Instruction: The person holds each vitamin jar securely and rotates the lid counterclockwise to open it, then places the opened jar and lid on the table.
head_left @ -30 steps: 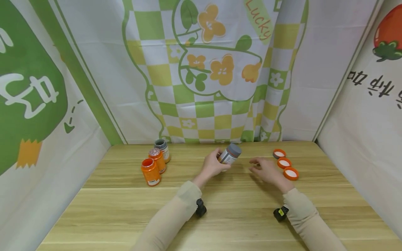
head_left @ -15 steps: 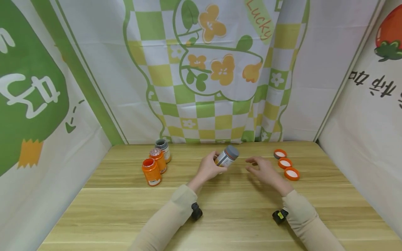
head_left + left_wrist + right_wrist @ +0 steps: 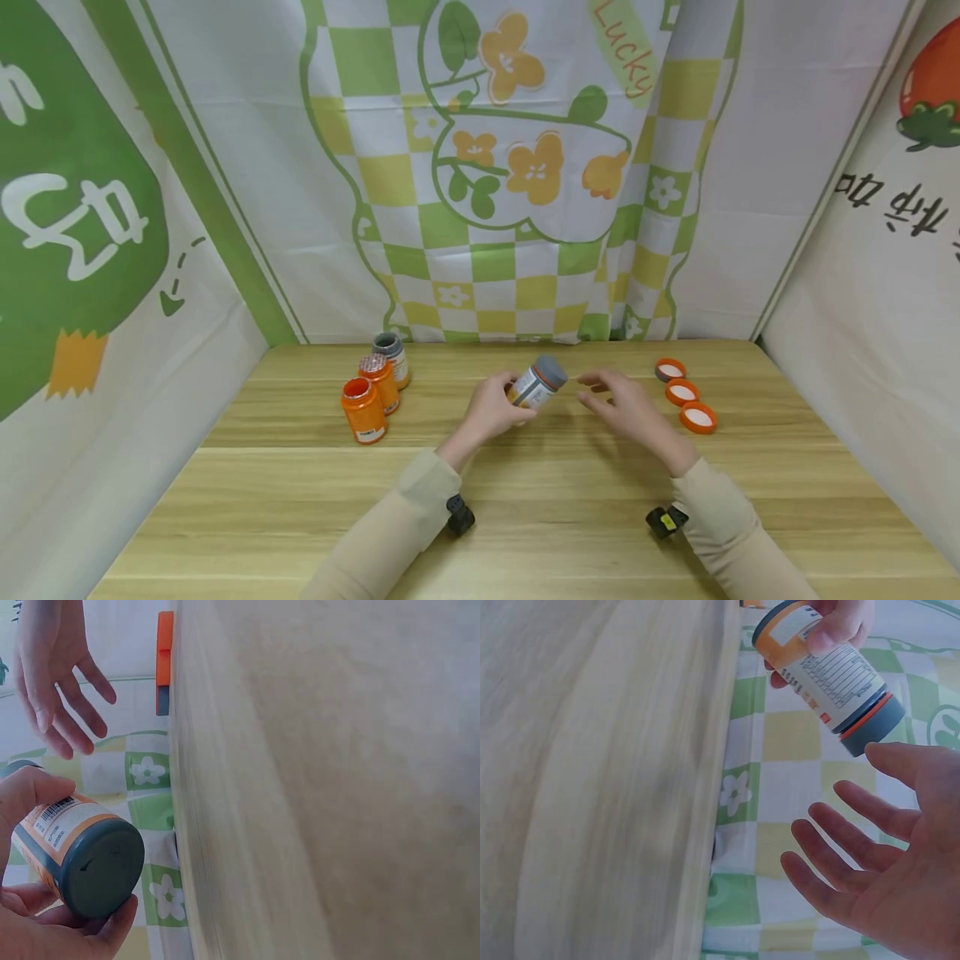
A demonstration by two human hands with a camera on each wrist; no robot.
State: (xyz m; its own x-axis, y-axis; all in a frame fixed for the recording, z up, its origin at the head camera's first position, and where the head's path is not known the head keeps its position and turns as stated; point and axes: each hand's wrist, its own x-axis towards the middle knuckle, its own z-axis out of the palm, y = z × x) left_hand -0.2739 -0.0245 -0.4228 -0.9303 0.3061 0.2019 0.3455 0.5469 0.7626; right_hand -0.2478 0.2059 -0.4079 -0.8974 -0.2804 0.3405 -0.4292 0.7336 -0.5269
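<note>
My left hand point(image 3: 491, 408) grips a grey-capped bottle point(image 3: 534, 388) with a white and orange label, held tilted above the wooden table with its cap toward the right. In the left wrist view the dark bottom of the bottle point(image 3: 103, 866) faces the camera, thumb on one side and fingers on the other. Just right of the cap is my right hand point(image 3: 621, 407), fingers spread and relaxed, holding nothing. From the right wrist, its thumb tip overlaps the edge of the grey cap point(image 3: 872, 726), while the other fingers reach past below.
Two orange bottles point(image 3: 364, 412) and a grey one point(image 3: 392, 360) stand uncapped in a row on the left of the table point(image 3: 555, 517). Three caps with white insides, the nearest an orange cap point(image 3: 698, 417), lie at the right. A patterned curtain point(image 3: 517, 283) hangs behind.
The left hand has drawn the bottle slightly toward me and to the left. My right hand has shifted left, closer to the cap. Bottles and caps on the table stay put.
</note>
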